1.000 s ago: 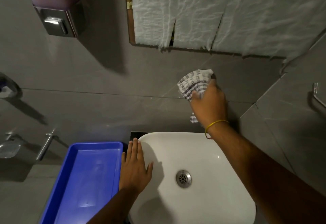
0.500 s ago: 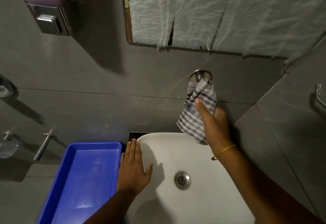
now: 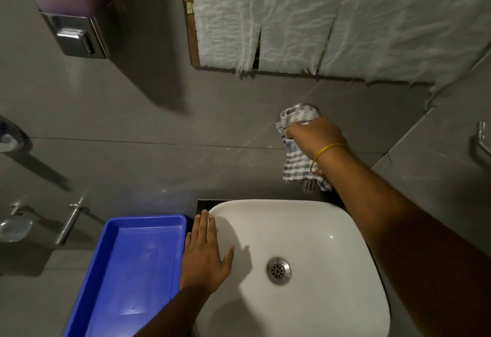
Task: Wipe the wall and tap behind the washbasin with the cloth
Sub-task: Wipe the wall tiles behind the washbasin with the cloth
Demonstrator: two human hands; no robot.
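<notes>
Nearest, at 6 o'clock: the white washbasin point(image 3: 313, 233), its steel drain point(image 3: 278, 270) near the bowl's middle. The left hand point(image 3: 206, 257) lies flat on the basin's left rim, fingers spread and extended, gripping nothing. Just beside it, at 7 o'clock, stands a blue tray point(image 3: 111, 233), its right edge close against the hand.

Farther, at 1 o'clock from the basin: the right hand point(image 3: 314, 137) is closed around the checked cloth point(image 3: 295, 161), a yellow band point(image 3: 325, 152) on its wrist. The cloth is bunched over the tap point(image 3: 309, 186) mounted on the grey wall point(image 3: 132, 113); only the spout's lower end shows under the hanging folds, and a sliver of the round chrome base above the knuckles. Cloth touches tap; whether it touches the wall I cannot tell.

Farthest: at 12 o'clock, crumpled white paper point(image 3: 332, 12) covers a framed panel, torn along its lower edge. At 10 o'clock, a wall dispenser point(image 3: 74, 34) with a steel push plate. At 8 o'clock, a soap dish point(image 3: 14, 228) on a bracket.
</notes>
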